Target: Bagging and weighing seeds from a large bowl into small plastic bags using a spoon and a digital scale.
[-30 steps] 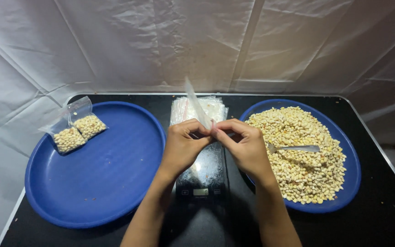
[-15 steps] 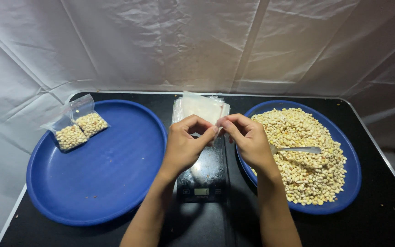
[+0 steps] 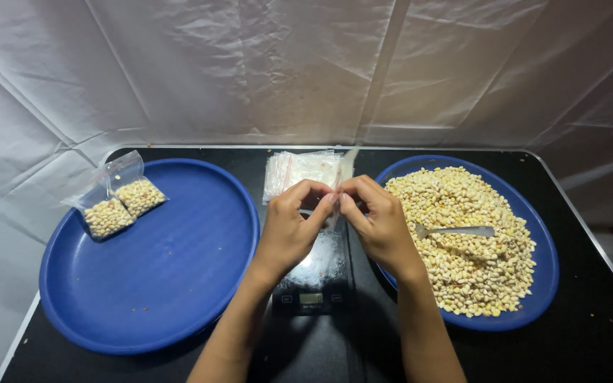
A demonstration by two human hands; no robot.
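Observation:
My left hand (image 3: 292, 223) and my right hand (image 3: 377, 220) meet at the fingertips above a small black digital scale (image 3: 313, 284). Together they pinch the top edge of a small clear plastic bag (image 3: 345, 164), which sticks up between the fingers. A stack of empty clear bags (image 3: 299, 170) lies just behind my hands. To the right, a blue plate (image 3: 533, 284) holds a heap of pale yellow kernels (image 3: 462, 262) with a metal spoon (image 3: 455, 231) resting in it.
A large blue plate (image 3: 164, 269) on the left carries two filled, sealed bags of kernels (image 3: 115, 206) at its far left rim. Everything stands on a black table (image 3: 590, 340). White sheeting (image 3: 306, 71) hangs behind and at both sides.
The bag held high and tilted left a second ago has been brought down between my fingertips. Both hands have drawn closer together over the scale.

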